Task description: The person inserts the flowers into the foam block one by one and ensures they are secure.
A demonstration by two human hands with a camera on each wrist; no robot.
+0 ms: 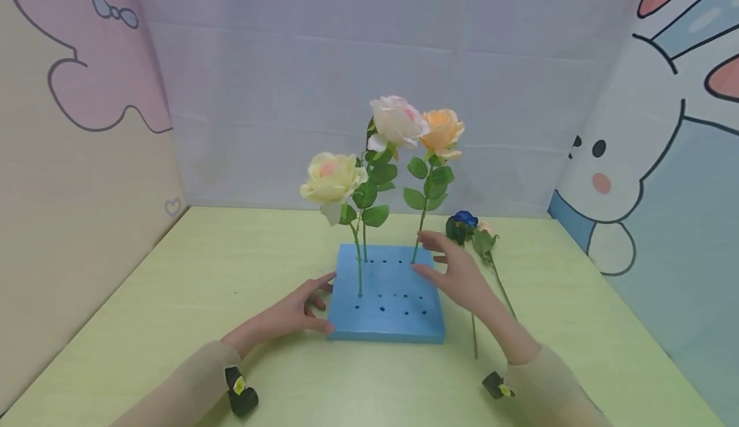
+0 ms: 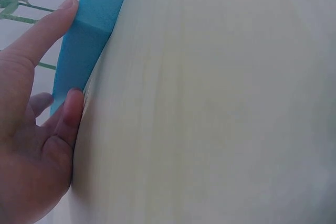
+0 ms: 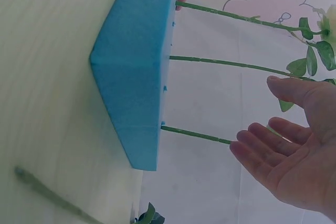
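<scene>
A blue foam block (image 1: 398, 324) with rows of holes lies on the table. Upright in it stand a pale yellow rose (image 1: 331, 180), a white-pink rose (image 1: 397, 122) and an orange rose (image 1: 443, 132). My left hand (image 1: 294, 311) touches the block's left side, its thumb at the near corner. In the left wrist view, those fingertips (image 2: 75, 100) rest against the foam edge. My right hand (image 1: 458, 273) is beside the orange rose's stem, with thumb and fingers spread apart. In the right wrist view, that stem (image 3: 194, 134) runs behind the fingertips, not pinched.
Right of the block, a dark blue rose (image 1: 464, 219) and a pale peach rose (image 1: 486, 227) lie on the table (image 1: 260, 382), stems toward me. A plain cloth backdrop (image 1: 277, 93) hangs behind, with cartoon-printed panels on both sides.
</scene>
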